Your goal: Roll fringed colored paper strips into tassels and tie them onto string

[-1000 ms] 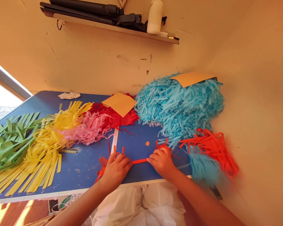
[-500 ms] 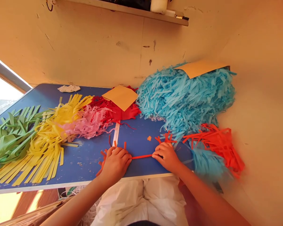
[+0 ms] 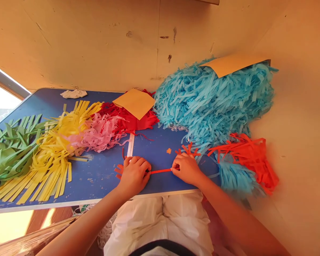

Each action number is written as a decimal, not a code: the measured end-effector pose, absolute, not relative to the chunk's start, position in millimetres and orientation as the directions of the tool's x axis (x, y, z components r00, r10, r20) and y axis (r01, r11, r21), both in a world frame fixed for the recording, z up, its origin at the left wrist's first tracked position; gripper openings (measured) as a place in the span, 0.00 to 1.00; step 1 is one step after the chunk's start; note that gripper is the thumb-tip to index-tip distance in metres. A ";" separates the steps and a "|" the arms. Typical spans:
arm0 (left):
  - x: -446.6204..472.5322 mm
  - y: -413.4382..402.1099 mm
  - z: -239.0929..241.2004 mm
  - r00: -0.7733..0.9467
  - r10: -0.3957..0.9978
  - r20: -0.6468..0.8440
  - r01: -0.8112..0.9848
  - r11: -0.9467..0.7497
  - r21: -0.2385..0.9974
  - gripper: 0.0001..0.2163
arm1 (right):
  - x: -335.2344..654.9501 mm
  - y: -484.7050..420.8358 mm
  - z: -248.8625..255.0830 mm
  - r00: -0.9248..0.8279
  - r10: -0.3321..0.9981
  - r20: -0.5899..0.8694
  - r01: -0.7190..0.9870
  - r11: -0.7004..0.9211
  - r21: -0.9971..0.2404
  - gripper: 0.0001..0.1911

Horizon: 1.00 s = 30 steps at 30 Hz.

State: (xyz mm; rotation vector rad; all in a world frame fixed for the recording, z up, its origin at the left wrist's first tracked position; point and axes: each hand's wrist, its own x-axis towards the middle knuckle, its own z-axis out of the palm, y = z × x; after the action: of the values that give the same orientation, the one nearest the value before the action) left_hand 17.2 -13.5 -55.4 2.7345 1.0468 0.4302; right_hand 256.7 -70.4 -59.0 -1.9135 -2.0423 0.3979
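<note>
My left hand (image 3: 134, 174) and my right hand (image 3: 186, 168) rest on the near edge of the blue table (image 3: 96, 179), both closed on bundles of orange paper strips. A single orange strip (image 3: 160, 171) runs taut between the two hands. Short orange strip ends (image 3: 188, 149) stick up beyond my right hand's fingers, and more poke out left of my left hand. A small orange scrap (image 3: 169, 150) lies on the table just beyond the strip.
Heaps of cut paper strips cover the table: green (image 3: 8, 149), yellow (image 3: 50, 156), pink (image 3: 101, 131), red (image 3: 130, 121), a big light-blue pile (image 3: 210, 99) and orange (image 3: 248, 156) at right. Tan card sheets (image 3: 134, 102) lie on the piles. Walls close behind and right.
The view has tilted downward, so the shelf has left the top of the frame. My hands have drawn slightly closer together along the orange strip.
</note>
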 end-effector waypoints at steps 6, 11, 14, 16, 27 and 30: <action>18.8 -13.9 -62.1 0.858 0.444 0.259 0.426 -0.896 0.125 0.12 | 256.9 -67.9 -45.4 -0.103 0.995 0.020 0.935 0.103 -0.338 0.06; 20.4 -13.9 -59.5 0.857 0.437 0.274 0.415 -0.899 0.139 0.10 | 244.2 -70.9 -51.7 -0.462 0.832 0.306 0.841 0.521 -0.146 0.01; 22.6 -15.4 -57.1 0.844 0.462 0.274 0.428 -0.887 0.176 0.08 | 238.0 -66.9 -62.3 -0.577 0.748 0.328 0.794 0.608 0.009 0.11; 25.9 -17.1 -60.0 0.824 0.482 0.297 0.441 -0.875 0.199 0.06 | 236.2 -63.0 -66.9 -0.610 0.724 0.323 0.777 0.626 0.065 0.13; 12.5 -43.0 -29.8 0.704 0.391 0.593 0.342 -0.918 0.200 0.08 | 211.0 -102.2 -21.0 -0.193 0.970 0.148 0.526 0.230 -0.819 0.11; 1.9 -64.2 -8.0 0.658 0.383 0.648 0.282 -0.924 0.260 0.08 | 198.9 -117.7 -6.7 -0.260 0.956 -0.137 0.043 -0.130 -0.991 0.15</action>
State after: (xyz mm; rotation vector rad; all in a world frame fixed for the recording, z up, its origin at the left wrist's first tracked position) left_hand 1.9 -64.2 -8.0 2.7349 0.5518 1.1162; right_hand 198.9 -117.7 -6.7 -1.1915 -1.3566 1.4955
